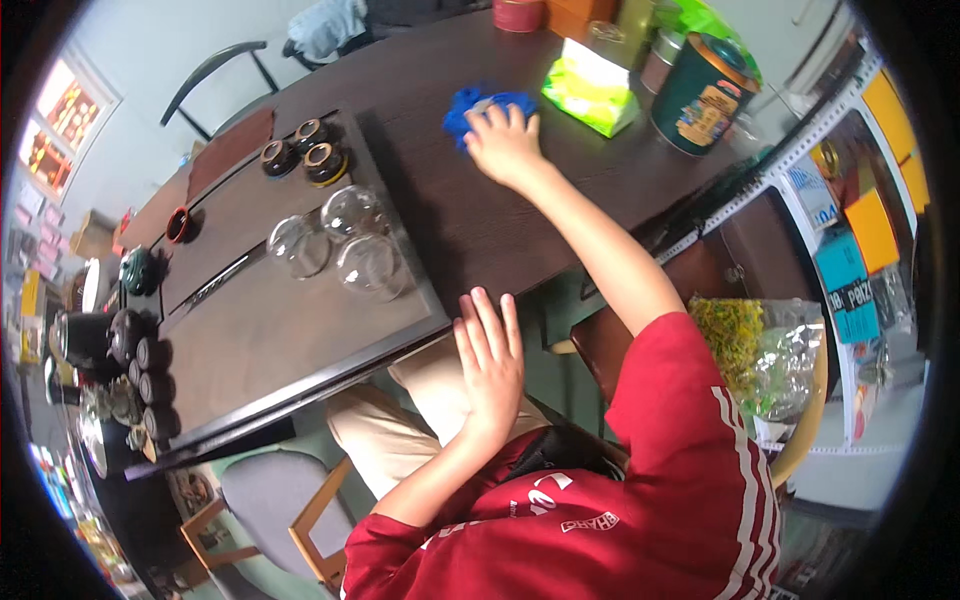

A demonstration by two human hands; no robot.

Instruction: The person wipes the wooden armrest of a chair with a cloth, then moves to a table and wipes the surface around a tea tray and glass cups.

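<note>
My right hand [506, 142] reaches across the dark table [487, 217], its fingers spread over a crumpled blue cloth [459, 120] and gripping its folds against the tabletop. Part of the cloth is hidden beneath the fingers. My left hand [491, 367] holds nothing; its straight fingers hover by the near corner of a tea tray [247, 360]. Whether the fingertips touch the tray rim cannot be told. Three clear glass cups [367, 262] rest upside down on the tray, close to its right edge. Behind them stand three dark glazed cups [324, 163].
Beside the cloth lies a green tissue pack [591, 90], then a dark green canister [705, 97]. A small red-brown cup [178, 225], a green teapot [141, 270] and several dark cups [154, 382] line the tray's far left. Chairs [277, 495] and a white shelf [832, 300] flank the table.
</note>
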